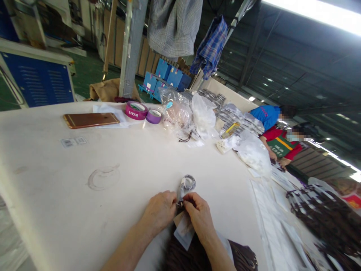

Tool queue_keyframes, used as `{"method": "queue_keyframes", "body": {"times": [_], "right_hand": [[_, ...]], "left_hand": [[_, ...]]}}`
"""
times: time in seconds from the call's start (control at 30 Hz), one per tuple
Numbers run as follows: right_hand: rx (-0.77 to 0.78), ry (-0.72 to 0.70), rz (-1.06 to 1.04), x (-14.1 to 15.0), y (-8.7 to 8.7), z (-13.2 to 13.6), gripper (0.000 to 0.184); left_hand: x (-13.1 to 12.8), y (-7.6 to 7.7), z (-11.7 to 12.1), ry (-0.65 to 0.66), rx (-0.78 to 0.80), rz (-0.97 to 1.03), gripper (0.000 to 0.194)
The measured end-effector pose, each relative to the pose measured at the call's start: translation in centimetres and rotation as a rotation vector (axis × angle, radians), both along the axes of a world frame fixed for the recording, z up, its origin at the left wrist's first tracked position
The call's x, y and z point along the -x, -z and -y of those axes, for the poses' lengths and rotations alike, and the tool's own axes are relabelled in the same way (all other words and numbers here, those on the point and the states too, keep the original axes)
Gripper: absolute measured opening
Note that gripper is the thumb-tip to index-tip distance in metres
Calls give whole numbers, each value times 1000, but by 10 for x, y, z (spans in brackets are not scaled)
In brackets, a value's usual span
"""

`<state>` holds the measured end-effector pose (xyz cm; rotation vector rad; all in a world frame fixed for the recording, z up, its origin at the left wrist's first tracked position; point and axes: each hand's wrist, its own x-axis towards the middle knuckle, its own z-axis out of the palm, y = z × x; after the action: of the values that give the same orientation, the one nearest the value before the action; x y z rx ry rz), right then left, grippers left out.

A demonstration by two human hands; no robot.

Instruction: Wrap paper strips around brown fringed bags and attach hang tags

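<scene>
My left hand (159, 210) and my right hand (199, 216) meet at the near edge of the white table (118, 169). Both are closed in a pinch on a small dark looped cord with a light tag (186, 185) that sticks out beyond the fingers. A pale paper card (184, 230) hangs under my right hand. Below it lies a dark brown pile of similar cords (180, 258).
A rose-gold phone (90, 119) lies at the far left, beside two purple tape rolls (136, 110). Clear plastic bags (194, 116) and packets crowd the far middle. Two people (278, 131) work at the right side. Dark cords (324, 214) and white sheets (270, 210) lie at right.
</scene>
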<state>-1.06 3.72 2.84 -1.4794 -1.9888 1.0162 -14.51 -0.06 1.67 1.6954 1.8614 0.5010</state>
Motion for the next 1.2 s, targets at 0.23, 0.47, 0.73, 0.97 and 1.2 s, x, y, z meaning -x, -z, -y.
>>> {"method": "queue_keyframes", "body": {"times": [0.23, 0.47, 0.73, 0.97, 1.2], "right_hand": [[-7, 8, -4, 2, -2, 1, 14], [-23, 8, 29, 3, -1, 0, 20], [-22, 10, 160, 9, 2, -2, 10], [-82, 32, 311, 14, 0, 2, 7], [-118, 6, 474, 21, -12, 4, 5]], "left_hand": [[-1, -1, 2, 29, -7, 0, 16], [-5, 0, 1, 68, 3, -49, 25], [-8, 2, 1, 47, 3, -102, 28], [-9, 4, 4, 13, -10, -127, 29], [-9, 2, 4, -10, -6, -141, 31]]}}
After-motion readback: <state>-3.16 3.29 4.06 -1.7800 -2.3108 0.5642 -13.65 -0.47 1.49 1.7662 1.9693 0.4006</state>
